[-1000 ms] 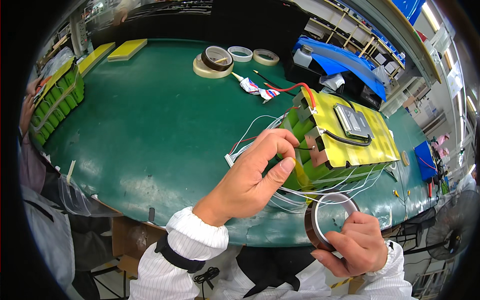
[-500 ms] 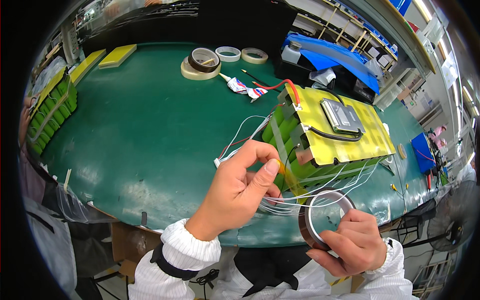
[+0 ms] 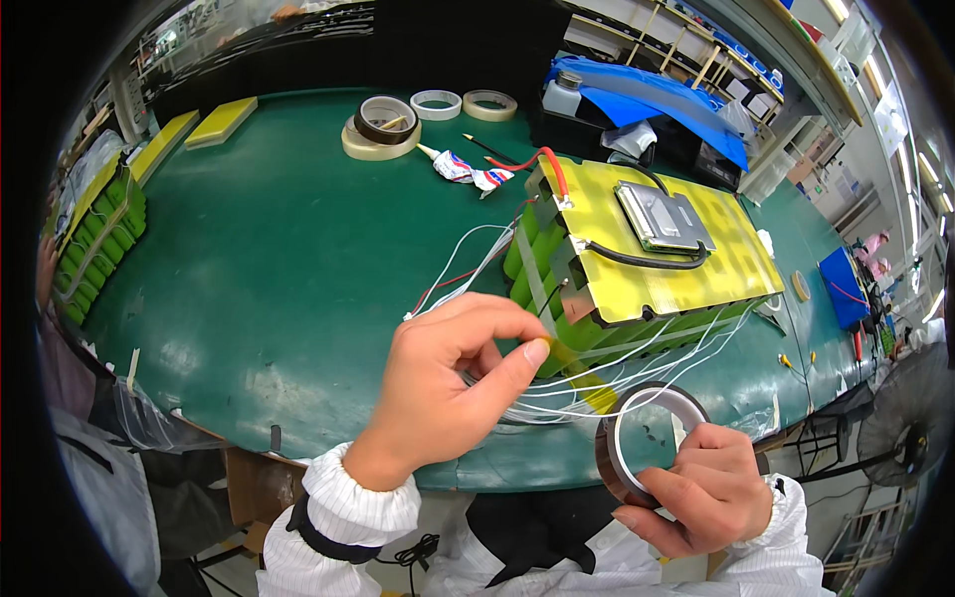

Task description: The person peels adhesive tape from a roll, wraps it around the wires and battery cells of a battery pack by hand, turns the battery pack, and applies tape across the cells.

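My right hand (image 3: 708, 490) grips a roll of brown see-through tape (image 3: 619, 460) by its white core. From the roll a yellowish tape strip (image 3: 582, 381) stretches up to my left hand (image 3: 453, 373), whose thumb and forefinger pinch its free end. Behind the strip stands a battery pack (image 3: 557, 289) of green cells with a yellow top sheet, carrying a grey circuit module (image 3: 665, 216) and a black cable (image 3: 647, 261). A bundle of thin white wires (image 3: 557, 410) runs from the pack around behind my left hand and past the tape roll.
Several tape rolls (image 3: 436, 103) and a crumpled white tube (image 3: 468, 173) lie at the back of the green table (image 3: 249, 269). Another green cell pack (image 3: 99, 239) is at the far left, near yellow slabs (image 3: 221, 122). A blue cover (image 3: 657, 99) drapes over black boxes behind the pack.
My left hand has moved left, away from the roll, so a longer strip of tape shows between my hands. The view has shifted slightly; my right hand keeps its hold.
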`<state>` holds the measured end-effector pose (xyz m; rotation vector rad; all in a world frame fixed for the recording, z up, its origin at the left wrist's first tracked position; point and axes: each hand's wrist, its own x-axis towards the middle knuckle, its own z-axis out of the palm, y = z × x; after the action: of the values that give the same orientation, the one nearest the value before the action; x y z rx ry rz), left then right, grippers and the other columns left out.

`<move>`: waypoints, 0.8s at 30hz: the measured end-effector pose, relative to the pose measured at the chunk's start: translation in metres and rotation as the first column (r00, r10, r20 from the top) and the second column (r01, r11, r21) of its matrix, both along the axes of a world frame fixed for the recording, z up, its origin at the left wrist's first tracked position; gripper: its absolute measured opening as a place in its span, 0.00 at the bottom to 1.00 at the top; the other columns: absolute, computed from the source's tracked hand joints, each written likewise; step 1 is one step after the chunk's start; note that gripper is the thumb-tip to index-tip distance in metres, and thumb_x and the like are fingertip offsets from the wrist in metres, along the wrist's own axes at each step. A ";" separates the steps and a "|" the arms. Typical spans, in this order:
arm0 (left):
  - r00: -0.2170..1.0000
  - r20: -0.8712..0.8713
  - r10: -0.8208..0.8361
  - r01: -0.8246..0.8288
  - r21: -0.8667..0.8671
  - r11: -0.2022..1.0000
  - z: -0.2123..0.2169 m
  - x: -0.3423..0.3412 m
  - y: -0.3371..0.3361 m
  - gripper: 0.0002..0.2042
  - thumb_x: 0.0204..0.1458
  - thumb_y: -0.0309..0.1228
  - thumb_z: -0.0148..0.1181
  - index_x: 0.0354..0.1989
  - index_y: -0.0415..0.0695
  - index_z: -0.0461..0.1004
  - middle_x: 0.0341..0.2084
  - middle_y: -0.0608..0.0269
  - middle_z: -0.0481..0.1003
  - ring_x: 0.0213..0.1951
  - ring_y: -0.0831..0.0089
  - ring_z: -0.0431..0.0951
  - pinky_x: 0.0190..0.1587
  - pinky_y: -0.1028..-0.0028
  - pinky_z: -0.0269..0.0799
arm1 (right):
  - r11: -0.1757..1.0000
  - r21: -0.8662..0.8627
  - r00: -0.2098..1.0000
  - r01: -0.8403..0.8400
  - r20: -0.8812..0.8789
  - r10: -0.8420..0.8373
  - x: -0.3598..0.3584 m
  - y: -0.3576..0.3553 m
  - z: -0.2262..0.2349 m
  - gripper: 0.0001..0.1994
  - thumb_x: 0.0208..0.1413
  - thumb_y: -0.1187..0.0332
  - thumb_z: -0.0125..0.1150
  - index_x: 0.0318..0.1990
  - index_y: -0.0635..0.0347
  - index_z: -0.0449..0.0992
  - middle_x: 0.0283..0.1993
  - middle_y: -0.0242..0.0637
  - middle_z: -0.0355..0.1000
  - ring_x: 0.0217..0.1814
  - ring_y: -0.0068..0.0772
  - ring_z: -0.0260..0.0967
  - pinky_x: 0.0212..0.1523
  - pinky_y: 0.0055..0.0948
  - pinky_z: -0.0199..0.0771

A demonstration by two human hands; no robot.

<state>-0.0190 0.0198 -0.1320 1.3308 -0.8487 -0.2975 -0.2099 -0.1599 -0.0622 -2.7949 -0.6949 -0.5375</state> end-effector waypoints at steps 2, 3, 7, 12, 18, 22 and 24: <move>0.993 0.117 -0.002 -0.001 0.023 1.000 0.000 0.001 0.001 0.04 0.56 0.20 0.61 0.36 0.31 0.77 0.36 0.56 0.76 0.25 0.80 0.76 0.27 0.81 0.73 | 1.000 -0.002 1.000 0.005 0.002 -0.005 -0.001 -0.002 -0.003 0.13 0.44 0.66 0.74 0.30 0.64 0.76 0.14 0.23 0.64 0.12 0.24 0.57 0.21 0.24 0.57; 0.980 0.195 0.035 -0.045 0.048 0.998 0.000 0.000 0.001 0.05 0.56 0.20 0.61 0.39 0.32 0.75 0.33 0.57 0.77 0.25 0.80 0.76 0.27 0.81 0.72 | 1.000 0.009 1.000 0.002 0.010 -0.002 -0.001 -0.004 -0.004 0.13 0.43 0.67 0.74 0.30 0.64 0.76 0.14 0.23 0.61 0.12 0.23 0.56 0.20 0.23 0.55; 0.989 0.069 0.130 -0.131 0.010 0.991 0.006 -0.013 0.002 0.14 0.56 0.20 0.60 0.49 0.34 0.68 0.26 0.57 0.78 0.24 0.79 0.77 0.27 0.81 0.73 | 0.999 0.039 1.000 -0.008 0.018 0.007 -0.002 -0.004 -0.004 0.13 0.42 0.68 0.75 0.30 0.65 0.77 0.14 0.23 0.58 0.12 0.21 0.56 0.19 0.22 0.53; 0.922 -0.386 0.030 -0.027 0.013 1.000 0.015 -0.006 0.006 0.16 0.56 0.22 0.60 0.51 0.34 0.64 0.24 0.54 0.78 0.21 0.76 0.78 0.24 0.78 0.74 | 1.000 0.025 1.000 -0.018 0.021 0.017 -0.001 0.000 0.000 0.14 0.46 0.65 0.74 0.31 0.65 0.76 0.14 0.24 0.64 0.12 0.24 0.58 0.21 0.23 0.57; 0.836 -0.545 -0.061 0.231 0.250 0.940 0.026 0.013 -0.004 0.11 0.53 0.20 0.61 0.42 0.28 0.71 0.24 0.53 0.78 0.16 0.73 0.77 0.17 0.76 0.73 | 0.991 0.080 0.991 -0.110 0.086 0.103 -0.010 -0.004 0.000 0.17 0.52 0.60 0.73 0.33 0.67 0.75 0.15 0.26 0.67 0.12 0.23 0.60 0.22 0.24 0.60; 0.824 -0.520 -0.226 0.434 0.321 0.842 0.036 0.020 -0.008 0.12 0.52 0.21 0.64 0.43 0.26 0.76 0.22 0.56 0.78 0.17 0.74 0.77 0.17 0.77 0.73 | 0.995 0.060 0.996 -0.078 0.038 0.075 -0.011 -0.005 -0.001 0.17 0.52 0.60 0.72 0.34 0.67 0.75 0.15 0.26 0.67 0.13 0.25 0.60 0.21 0.26 0.61; 0.823 -0.468 -0.321 0.513 0.371 0.774 0.034 0.023 -0.010 0.13 0.52 0.22 0.64 0.43 0.26 0.76 0.22 0.57 0.78 0.16 0.75 0.77 0.18 0.77 0.72 | 0.996 0.064 0.997 -0.069 0.037 0.067 -0.007 -0.004 0.000 0.14 0.42 0.68 0.76 0.29 0.67 0.77 0.15 0.27 0.66 0.13 0.25 0.59 0.20 0.24 0.59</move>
<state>0.0035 0.0097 -0.0978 1.4536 -0.7578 -1.1659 -0.2173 -0.1643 -0.0618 -2.6968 -0.7622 -0.5863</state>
